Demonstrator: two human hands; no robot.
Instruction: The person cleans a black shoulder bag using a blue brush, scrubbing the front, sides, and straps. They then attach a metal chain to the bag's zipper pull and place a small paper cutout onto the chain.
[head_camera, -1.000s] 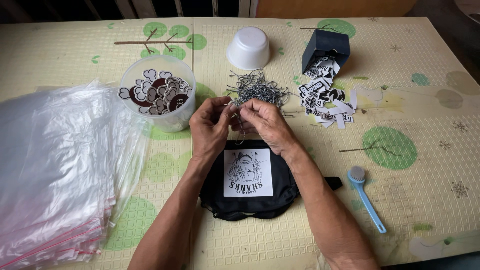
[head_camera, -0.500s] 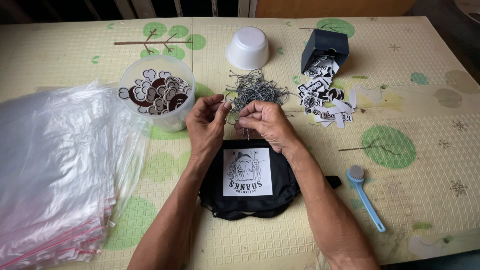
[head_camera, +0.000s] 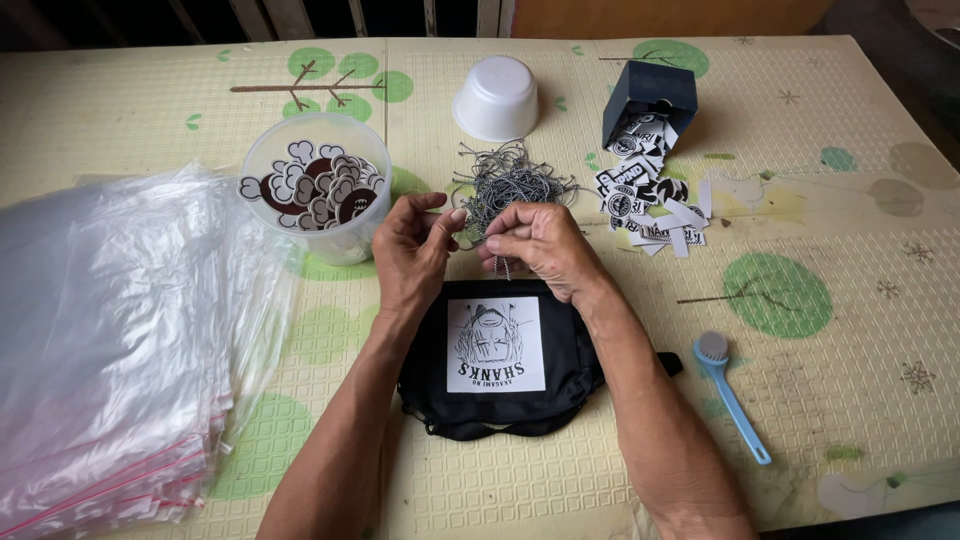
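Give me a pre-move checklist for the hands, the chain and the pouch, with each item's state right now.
1. Left hand and right hand both pinch a ball chain: ok.
2. Chain clasp open or closed: cannot tell.
3. Black pouch lies flat under the hands, printed label up: ok.
4. Chain pile close behind the hands: ok.
5. Tub of charms upright beside the left hand: ok.
6. Plastic bag stack apart from the hands: ok.

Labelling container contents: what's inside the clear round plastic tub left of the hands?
The clear round plastic tub holds a heap of brown-and-white cloud-shaped stickers. Only the top layer shows; whatever lies beneath the heap and at the tub's bottom is covered.
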